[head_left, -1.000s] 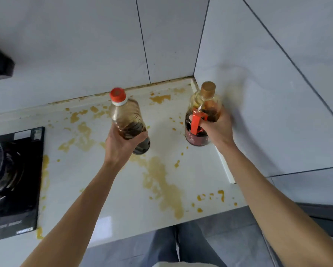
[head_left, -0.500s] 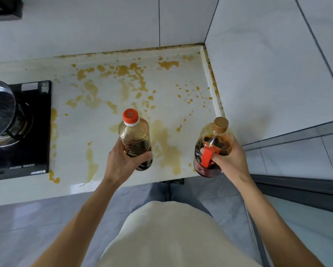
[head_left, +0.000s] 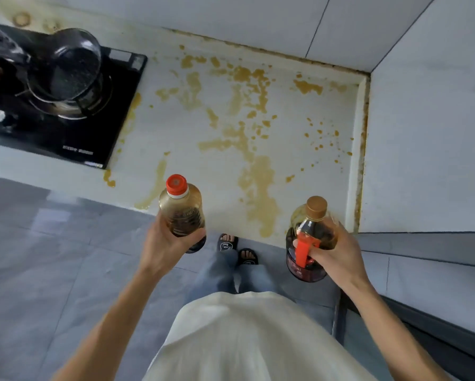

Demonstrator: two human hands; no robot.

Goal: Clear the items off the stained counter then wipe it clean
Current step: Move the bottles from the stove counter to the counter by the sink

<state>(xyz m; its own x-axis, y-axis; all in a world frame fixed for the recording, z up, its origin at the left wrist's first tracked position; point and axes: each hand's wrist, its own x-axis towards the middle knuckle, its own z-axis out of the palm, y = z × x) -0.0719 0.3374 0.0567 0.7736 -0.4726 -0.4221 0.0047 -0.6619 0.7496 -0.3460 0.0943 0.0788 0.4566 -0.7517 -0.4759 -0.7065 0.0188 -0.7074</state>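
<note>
Off counter [head_left: 176,138] | left grip [head_left: 165,243]: red-capped bottle [head_left: 182,207] | right grip [head_left: 338,257]: brown-capped bottle [head_left: 310,237]

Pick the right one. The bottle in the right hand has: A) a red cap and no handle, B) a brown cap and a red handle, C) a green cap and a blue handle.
B: the bottle gripped by the right hand shows a brown cap and a red handle.
</note>
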